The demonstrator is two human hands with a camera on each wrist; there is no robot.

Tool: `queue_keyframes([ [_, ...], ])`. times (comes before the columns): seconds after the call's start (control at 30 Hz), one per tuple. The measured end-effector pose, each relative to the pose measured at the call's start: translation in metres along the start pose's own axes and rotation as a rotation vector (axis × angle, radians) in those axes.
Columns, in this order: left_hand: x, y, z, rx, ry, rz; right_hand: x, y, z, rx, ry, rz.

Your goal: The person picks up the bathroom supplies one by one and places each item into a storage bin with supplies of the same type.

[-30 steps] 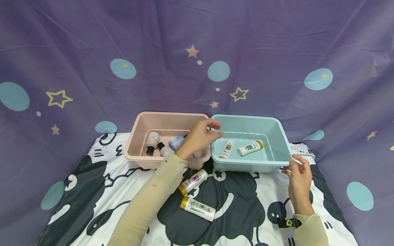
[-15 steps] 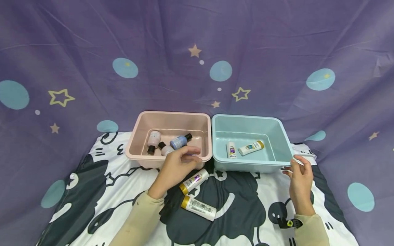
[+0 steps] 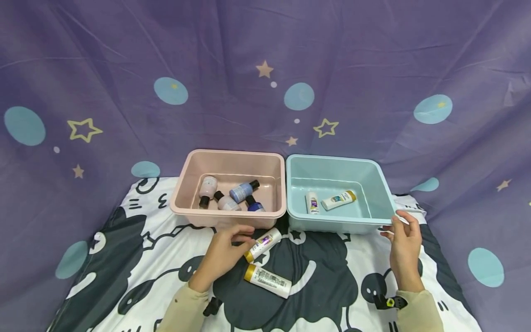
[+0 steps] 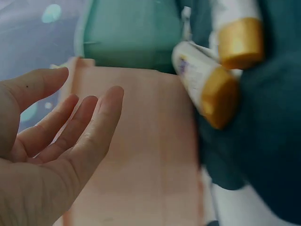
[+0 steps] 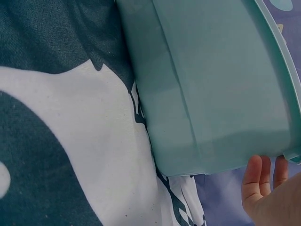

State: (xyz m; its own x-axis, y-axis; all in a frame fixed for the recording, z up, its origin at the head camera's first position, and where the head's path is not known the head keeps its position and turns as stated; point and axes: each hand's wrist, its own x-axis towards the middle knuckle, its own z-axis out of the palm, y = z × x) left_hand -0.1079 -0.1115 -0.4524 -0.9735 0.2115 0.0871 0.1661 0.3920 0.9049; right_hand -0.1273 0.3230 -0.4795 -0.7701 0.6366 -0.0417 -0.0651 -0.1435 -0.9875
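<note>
My left hand (image 3: 221, 254) hovers before the pink bin (image 3: 234, 157), fingers parted and loosely bent, holding nothing. Just right of its fingertips lies a white tube with a gold cap (image 3: 264, 243); a second gold-capped tube (image 3: 269, 281) lies nearer, label up. In the left wrist view the fingers (image 4: 106, 113) are apart from both tubes. My right hand (image 3: 404, 246) holds the front right corner of the light blue bin (image 3: 332, 159), thumb at the rim and fingertips (image 5: 254, 167) against the outer wall. Two small white tubes (image 3: 312, 203) (image 3: 339, 199) lie inside.
Several small black-capped bottles lie in the pink bin, among them a pink one (image 3: 208, 186) and a blue one (image 3: 241, 192). The bins stand side by side against a purple curtain (image 3: 232, 69). A sheep-print cloth (image 3: 315, 304) covers the surface.
My left hand has drawn back from between the bins, down and left, over the pink bin to its front. A tube in the blue bin has shifted slightly. The right hand stays put.
</note>
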Motion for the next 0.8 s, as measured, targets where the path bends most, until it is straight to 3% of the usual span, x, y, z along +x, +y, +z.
queue_keyframes([
  [0.2,0.0,-0.024,0.006,0.057,0.002,-0.066,0.001,0.001,0.0,-0.01,-0.001,0.004],
  [0.47,-0.001,-0.051,0.015,0.206,0.0,-0.094,0.0,0.002,0.0,-0.014,0.0,0.01],
  [0.8,0.0,-0.056,0.025,0.327,-0.062,-0.098,0.0,0.002,0.0,-0.014,0.005,0.002],
])
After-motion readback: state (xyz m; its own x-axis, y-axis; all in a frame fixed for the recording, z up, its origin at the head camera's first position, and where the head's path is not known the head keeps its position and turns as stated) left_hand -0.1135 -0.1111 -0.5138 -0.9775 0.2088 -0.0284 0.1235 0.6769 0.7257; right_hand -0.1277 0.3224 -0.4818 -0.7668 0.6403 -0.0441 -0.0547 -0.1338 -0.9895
